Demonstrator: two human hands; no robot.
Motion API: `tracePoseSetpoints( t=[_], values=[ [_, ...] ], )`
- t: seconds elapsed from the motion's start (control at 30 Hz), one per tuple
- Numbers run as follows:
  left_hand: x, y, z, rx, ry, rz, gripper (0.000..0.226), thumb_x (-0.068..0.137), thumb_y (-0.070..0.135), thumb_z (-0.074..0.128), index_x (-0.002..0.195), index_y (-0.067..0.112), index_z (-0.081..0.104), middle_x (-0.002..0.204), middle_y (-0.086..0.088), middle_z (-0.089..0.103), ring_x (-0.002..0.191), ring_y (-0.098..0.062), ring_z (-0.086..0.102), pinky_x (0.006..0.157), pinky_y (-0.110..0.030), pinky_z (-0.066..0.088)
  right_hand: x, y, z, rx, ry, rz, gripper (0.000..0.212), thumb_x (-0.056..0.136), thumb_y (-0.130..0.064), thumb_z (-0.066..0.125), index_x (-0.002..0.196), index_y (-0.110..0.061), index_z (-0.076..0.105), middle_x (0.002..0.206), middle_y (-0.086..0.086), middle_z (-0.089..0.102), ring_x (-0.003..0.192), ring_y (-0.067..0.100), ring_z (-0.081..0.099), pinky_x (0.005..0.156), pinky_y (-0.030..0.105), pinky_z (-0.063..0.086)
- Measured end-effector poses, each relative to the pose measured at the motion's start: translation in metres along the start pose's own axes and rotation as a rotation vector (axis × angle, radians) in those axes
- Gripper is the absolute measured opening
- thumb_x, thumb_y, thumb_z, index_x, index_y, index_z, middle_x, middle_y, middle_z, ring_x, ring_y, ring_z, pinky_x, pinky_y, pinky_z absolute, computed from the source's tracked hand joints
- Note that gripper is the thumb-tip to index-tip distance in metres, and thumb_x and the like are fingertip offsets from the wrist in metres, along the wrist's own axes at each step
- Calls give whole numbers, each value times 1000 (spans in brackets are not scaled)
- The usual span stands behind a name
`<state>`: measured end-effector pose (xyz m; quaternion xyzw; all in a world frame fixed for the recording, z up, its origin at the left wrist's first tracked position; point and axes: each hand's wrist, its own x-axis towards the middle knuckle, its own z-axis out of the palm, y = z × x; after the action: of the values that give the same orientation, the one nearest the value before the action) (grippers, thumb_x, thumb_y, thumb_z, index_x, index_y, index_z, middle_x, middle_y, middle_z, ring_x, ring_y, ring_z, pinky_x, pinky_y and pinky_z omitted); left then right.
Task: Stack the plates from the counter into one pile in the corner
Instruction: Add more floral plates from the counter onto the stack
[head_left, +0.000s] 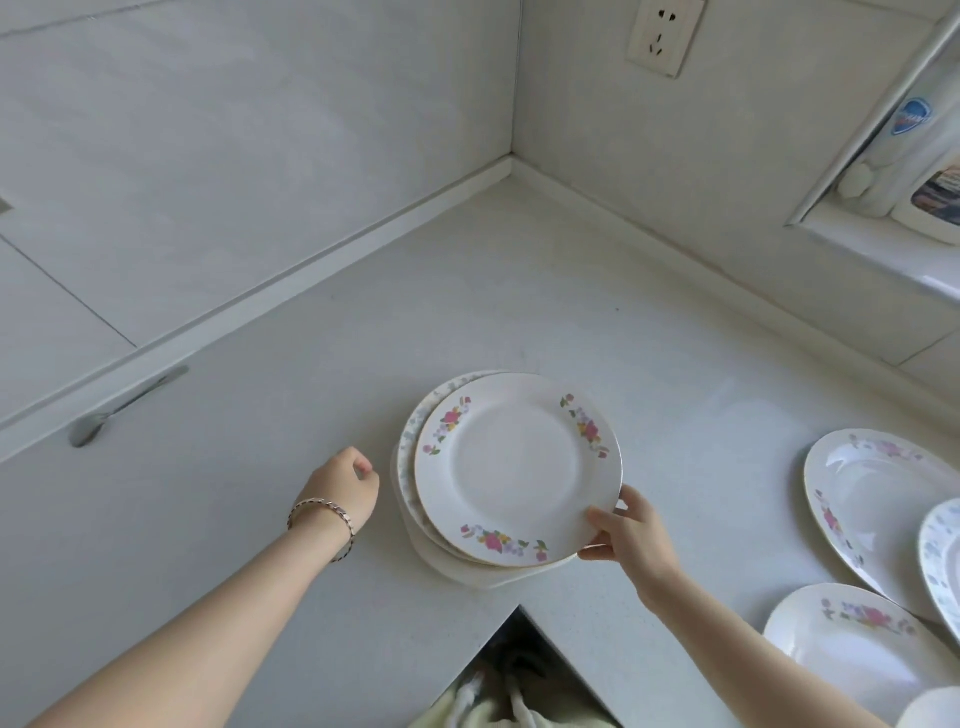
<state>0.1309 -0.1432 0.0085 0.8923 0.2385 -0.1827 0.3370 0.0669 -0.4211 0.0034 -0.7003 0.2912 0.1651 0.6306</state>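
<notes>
A white plate with pink flower sprigs (514, 467) lies on top of a small pile of plates (415, 499) on the white counter (519, 291), near its inner front corner. My right hand (631, 535) pinches the top plate's near right rim, thumb on top. My left hand (345, 491), with a bracelet at the wrist, hovers just left of the pile with loosely curled fingers and holds nothing. More flowered plates sit at the right: a large one (862, 499), a lower one (852, 644), and a blue-patterned one (943, 561) cut off by the frame edge.
Two tiled walls meet at the far corner (511, 156). A socket (662, 36) is on the right wall. A metal spoon (122, 410) lies by the left wall. Bottles (914, 156) stand on a ledge at upper right. The counter's front edge notches inward below the pile.
</notes>
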Motion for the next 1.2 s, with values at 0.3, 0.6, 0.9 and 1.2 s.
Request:
tracePoseSetpoints(
  t=[0.3, 0.6, 0.9, 1.2],
  values=[
    [-1, 4, 1, 2, -15, 25, 14, 85, 16, 43, 78, 26, 49, 87, -12, 71, 81, -33, 70, 82, -42, 56, 0, 2, 24, -420, 22, -32, 54, 90, -11, 42, 140, -12, 20, 68, 4, 61, 52, 15, 55, 47, 22, 42],
    [0, 13, 0, 107, 6, 115, 13, 86, 15, 41, 90, 21, 52, 86, -9, 71, 80, -32, 69, 81, -39, 55, 11, -14, 34, -810, 186, 106, 43, 92, -42, 40, 122, -11, 33, 80, 2, 53, 74, 26, 52, 48, 26, 31],
    [-7, 68, 26, 341, -141, 437, 7, 90, 17, 41, 91, 19, 48, 103, -4, 66, 68, -24, 52, 61, -26, 41, 9, 0, 17, -614, 209, 76, 36, 98, -33, 25, 118, -11, 46, 83, 5, 56, 74, 26, 53, 64, 31, 41],
    [-69, 141, 111, 626, -421, 714, 18, 90, 17, 39, 73, 19, 45, 79, -2, 56, 81, -24, 49, 71, -25, 38, -55, 47, -80, -641, 95, 240, 34, 91, -29, 45, 123, -18, 51, 76, -6, 63, 67, 12, 61, 69, 24, 47]
  ],
)
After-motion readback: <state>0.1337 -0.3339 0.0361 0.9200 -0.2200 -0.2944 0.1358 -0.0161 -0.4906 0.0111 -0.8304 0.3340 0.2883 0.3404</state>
